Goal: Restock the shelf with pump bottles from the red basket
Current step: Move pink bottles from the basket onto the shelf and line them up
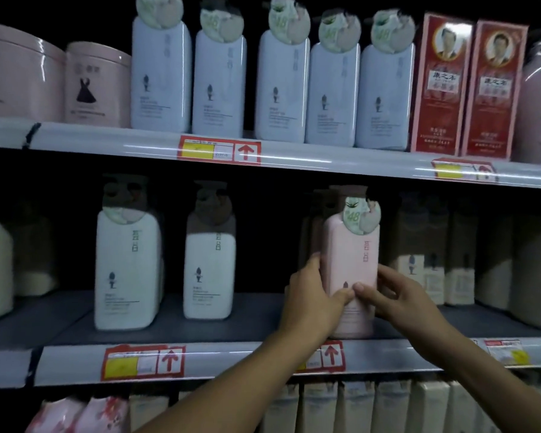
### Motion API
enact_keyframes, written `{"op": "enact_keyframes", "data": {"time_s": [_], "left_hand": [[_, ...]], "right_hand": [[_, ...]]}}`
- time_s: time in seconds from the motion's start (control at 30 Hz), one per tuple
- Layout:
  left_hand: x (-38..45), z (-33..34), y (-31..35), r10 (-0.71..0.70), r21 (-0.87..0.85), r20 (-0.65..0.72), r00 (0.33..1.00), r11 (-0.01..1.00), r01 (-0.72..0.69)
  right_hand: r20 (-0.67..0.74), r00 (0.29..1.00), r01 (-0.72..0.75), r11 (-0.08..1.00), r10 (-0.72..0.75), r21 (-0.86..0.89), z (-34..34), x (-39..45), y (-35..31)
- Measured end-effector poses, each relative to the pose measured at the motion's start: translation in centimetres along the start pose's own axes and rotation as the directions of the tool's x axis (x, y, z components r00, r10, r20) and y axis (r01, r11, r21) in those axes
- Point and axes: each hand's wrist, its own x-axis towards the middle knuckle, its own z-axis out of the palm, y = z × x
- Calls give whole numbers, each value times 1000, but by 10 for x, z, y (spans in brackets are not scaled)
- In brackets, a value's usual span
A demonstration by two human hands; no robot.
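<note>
Both hands' grip: left hand (pixel 313 296), right hand (pixel 398 293) | pink pump bottle (pixel 353 264) upright | middle shelf (pixel 219 359)

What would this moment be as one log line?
step: placing | item: pink pump bottle upright, middle shelf front | left hand: gripping | right hand: gripping | basket: unseen

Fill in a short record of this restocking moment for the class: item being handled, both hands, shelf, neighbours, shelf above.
Item: pink pump bottle, upright, at front edge of middle shelf
Left hand: grip on the bottle's left side
Right hand: grip on the bottle's right side
Neighbours: two white pump bottles to its left
Shelf above: five pale blue bottles, two red boxes
Red basket: not in view
</note>
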Motion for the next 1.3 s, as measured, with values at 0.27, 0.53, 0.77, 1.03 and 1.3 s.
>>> {"op": "enact_keyframes", "data": {"time_s": [0.27, 0.53, 0.77, 1.03, 1.3], "left_hand": [[-3, -1, 3, -44, 27, 12, 999, 999, 44], [-10, -10, 6, -61, 21, 93, 994, 998, 59], [-57, -65, -5, -43, -48, -12, 999, 998, 42], [-235, -106, -135, -269, 82, 222, 937, 963, 257], [-357, -136, -249, -579, 408, 326, 747, 799, 442]], "right_hand": [[-73, 997, -5, 999, 1, -45, 10, -4, 1], [-151, 984, -100, 994, 94, -34, 22, -20, -7], [-534, 839, 62, 994, -100, -89, 67, -100, -36], [205, 961, -123, 949, 187, -289, 185, -264, 64], [744, 498, -169, 892, 445, -420, 256, -373, 148]]}}
